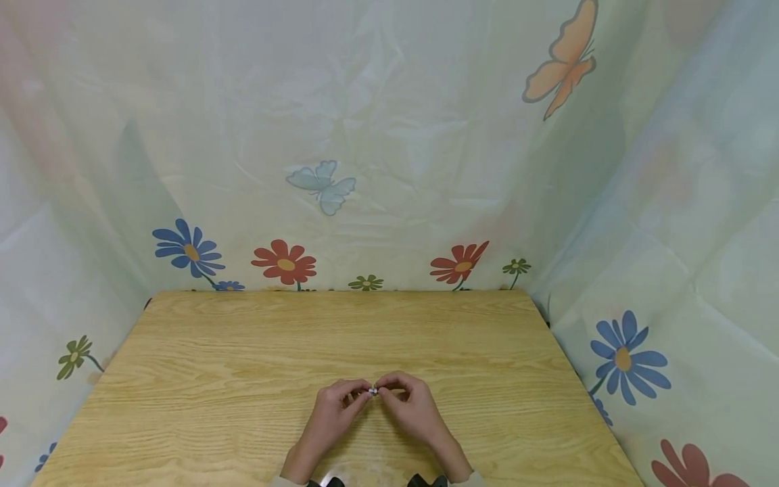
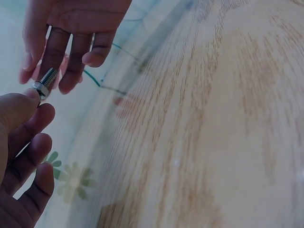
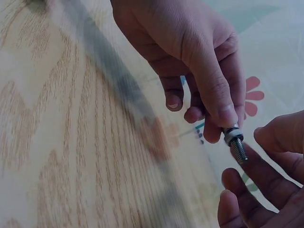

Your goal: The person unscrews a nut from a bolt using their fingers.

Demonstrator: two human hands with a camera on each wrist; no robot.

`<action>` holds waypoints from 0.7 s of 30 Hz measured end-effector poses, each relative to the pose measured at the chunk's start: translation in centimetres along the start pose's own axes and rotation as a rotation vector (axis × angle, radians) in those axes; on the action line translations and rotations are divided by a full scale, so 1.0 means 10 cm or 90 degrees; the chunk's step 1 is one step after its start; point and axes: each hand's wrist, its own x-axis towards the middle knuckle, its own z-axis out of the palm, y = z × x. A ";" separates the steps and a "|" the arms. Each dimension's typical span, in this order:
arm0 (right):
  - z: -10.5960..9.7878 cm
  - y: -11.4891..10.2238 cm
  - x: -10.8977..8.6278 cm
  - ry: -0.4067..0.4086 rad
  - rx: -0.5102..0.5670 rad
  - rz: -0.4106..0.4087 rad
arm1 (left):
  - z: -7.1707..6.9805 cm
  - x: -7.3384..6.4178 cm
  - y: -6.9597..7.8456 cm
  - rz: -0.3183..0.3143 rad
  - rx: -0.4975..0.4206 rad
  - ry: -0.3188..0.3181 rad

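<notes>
Over the front middle of the table, my left hand [image 1: 333, 407] pinches a small silver bolt [image 1: 373, 391] between thumb and fingertips. In the left wrist view the threaded shank of the bolt [image 2: 49, 77] points away from the left hand [image 2: 23, 142], with a wider metal ring close by the thumb. My right hand [image 1: 418, 409] faces it from the other side. In the right wrist view, the right hand [image 3: 273, 190] has its thumb apart from the bolt [image 3: 240, 153], while its index finger passes behind the threaded tip. Its fingers are loosely bent.
The wood-grain table [image 1: 243, 345] spreads around both hands. A pale curtain [image 1: 389, 122] with flowers and butterflies hangs behind it and along both sides. Dark wrist-camera parts [image 1: 420, 481] show at the bottom edge.
</notes>
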 end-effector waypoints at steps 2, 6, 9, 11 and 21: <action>0.00 -0.01 0.00 0.005 0.010 -0.004 | 0.00 0.00 0.00 0.004 0.002 0.001; 0.00 -0.02 0.01 0.017 0.019 -0.011 | 0.00 0.00 0.01 0.001 0.004 -0.001; -0.01 -0.01 0.01 0.020 0.022 -0.013 | -0.01 0.00 0.02 -0.008 0.007 -0.001; 0.00 0.00 0.01 0.016 0.018 -0.007 | -0.01 0.00 0.02 -0.010 0.009 0.002; 0.02 0.05 0.00 -0.005 -0.032 0.014 | 0.00 0.00 0.02 0.012 0.003 0.016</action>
